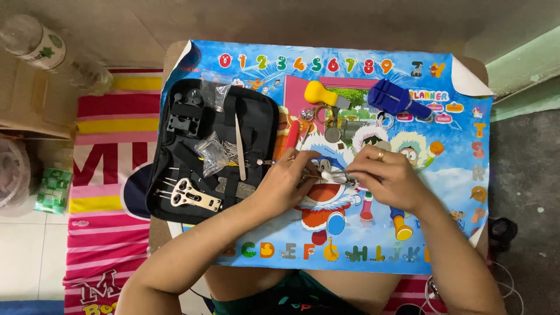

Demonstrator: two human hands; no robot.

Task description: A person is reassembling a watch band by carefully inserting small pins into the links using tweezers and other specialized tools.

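Fingers of left hand (289,178) and right hand (382,175) pinched together on small metal watch part (333,175), above cartoon mat (455,175)

Both arms were bare to the elbows, with no sleeves in sight. The right hand (386,178) wore a gold ring (380,156) on one finger; the left hand (287,182) wore another. Dark green patterned clothing (294,297) covered the lap.

– What covers the table (478,70)?
– A glossy printed cartoon paper sheet (455,175), smooth.
– And that open black case (262,122)?
– Matt woven cloth, holding a shiny steel wrench tool (195,197) and crinkly clear plastic bags (213,153).
– The blue block tool (396,98)?
– Smooth plastic.
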